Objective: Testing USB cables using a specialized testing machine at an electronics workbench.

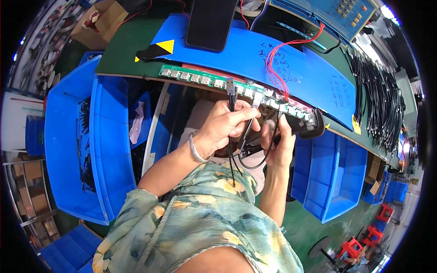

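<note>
My left hand [222,123] is closed round black USB cables [231,105]. One metal USB plug [230,85] sticks up above its fingers. A second, pale plug [257,98] is between its thumb and finger, against the row of sockets on a long green circuit board [200,78]; whether it sits in a socket I cannot tell. My right hand [283,144] pinches a black cable end [279,113] right at the board's front edge. A loop of black cable [255,167] hangs between both hands, and loose thin ends dangle below the left one.
Behind the board lie a blue sheet [246,50] with handwriting and a black phone [210,22]. Red wires [269,61] run from the board to a blue instrument [337,16]. Many black cables [380,100] hang at the right. Blue bins [68,136] flank me.
</note>
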A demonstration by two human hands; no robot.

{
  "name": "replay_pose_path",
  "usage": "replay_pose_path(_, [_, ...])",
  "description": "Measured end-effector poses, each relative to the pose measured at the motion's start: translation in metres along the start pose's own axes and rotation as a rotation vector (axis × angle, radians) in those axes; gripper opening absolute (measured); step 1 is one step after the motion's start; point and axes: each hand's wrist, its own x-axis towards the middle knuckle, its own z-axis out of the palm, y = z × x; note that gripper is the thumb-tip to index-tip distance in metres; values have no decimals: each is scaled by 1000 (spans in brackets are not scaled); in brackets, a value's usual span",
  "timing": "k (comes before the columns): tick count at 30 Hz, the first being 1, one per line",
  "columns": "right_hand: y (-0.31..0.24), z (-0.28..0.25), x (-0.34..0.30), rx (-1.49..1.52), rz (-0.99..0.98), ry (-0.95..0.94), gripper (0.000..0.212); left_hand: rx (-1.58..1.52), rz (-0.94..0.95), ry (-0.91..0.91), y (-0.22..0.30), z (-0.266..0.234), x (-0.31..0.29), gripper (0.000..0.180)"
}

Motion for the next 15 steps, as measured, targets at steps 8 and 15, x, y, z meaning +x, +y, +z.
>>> replay_pose_path(8, [3,13,-1,-146,158,65,40,6,6,2,1,-2,-2,16])
replay_pose_path(15, [26,-48,-56,-148,21,-356,50,41,14,-164,-6,-24,-21,21])
